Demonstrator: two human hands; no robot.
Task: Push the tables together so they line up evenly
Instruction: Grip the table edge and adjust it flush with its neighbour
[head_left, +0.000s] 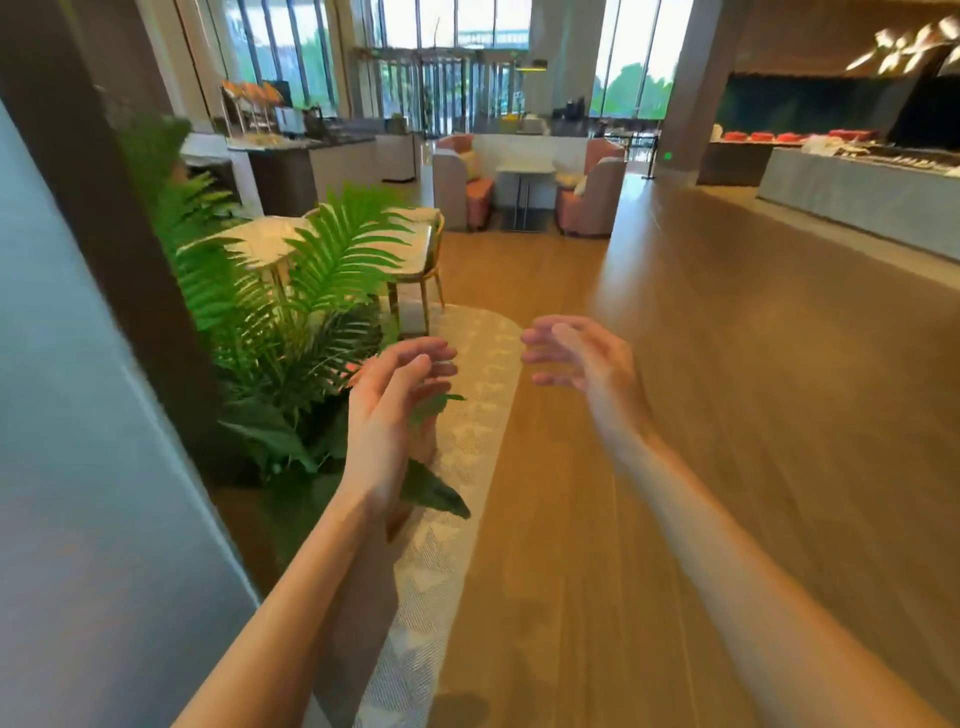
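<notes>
Both hands are raised in front of the body with loose, spread fingers, the left hand (397, 395) and the right hand (576, 358) grasping nothing. The tables (291, 239), maybe marble-topped, stand well ahead on the left, behind the fern (332, 265).

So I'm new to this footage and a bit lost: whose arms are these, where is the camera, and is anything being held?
The camera sits on a person's head, looking forward and down, so the arms are that person's own. The left hand and right hand are raised, open and empty, beside a fern. Ahead on the left stands a pale table with a chair; nothing clear shows on its top. A patterned rug lies on the wood floor.
</notes>
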